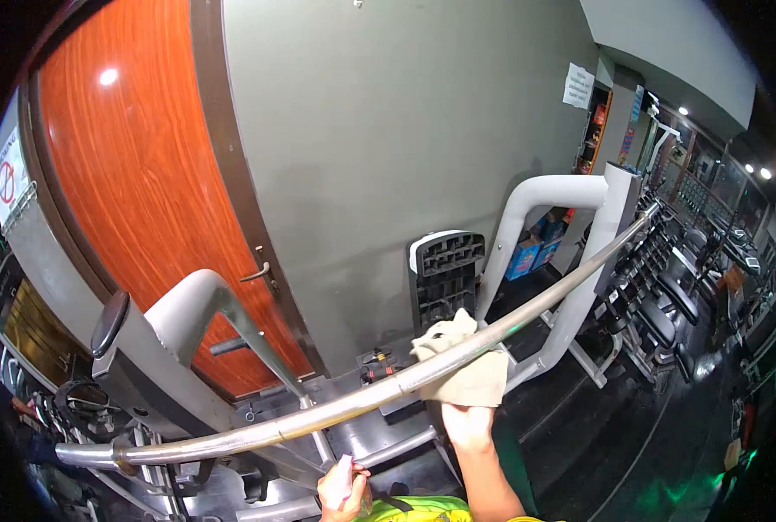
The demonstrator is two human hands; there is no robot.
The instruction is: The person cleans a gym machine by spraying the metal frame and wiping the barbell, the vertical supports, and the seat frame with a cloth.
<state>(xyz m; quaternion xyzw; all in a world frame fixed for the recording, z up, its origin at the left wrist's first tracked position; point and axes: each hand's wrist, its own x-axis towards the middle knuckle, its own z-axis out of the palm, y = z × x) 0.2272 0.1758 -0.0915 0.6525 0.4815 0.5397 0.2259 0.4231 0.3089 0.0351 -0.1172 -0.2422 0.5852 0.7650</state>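
Note:
A long metal bar (353, 397) runs across the view from lower left to upper right, with dull, worn patches along it. My right hand (468, 426) is closed on a cream cloth (470, 383), which is wrapped around the middle of the bar; the cloth hides most of the fingers. Lower down, at the bottom edge, my left hand (340, 496) is curled around a small pale object (344, 476). Its lower part is hidden by the hand, so its kind cannot be made out.
Grey machine frames (571, 287) support the bar at the right, with another grey upright (144, 374) at the left. Beyond stand a wood-grain door (135, 174) and a grey wall (388, 122). Dumbbell racks (631, 287) and benches line the right side.

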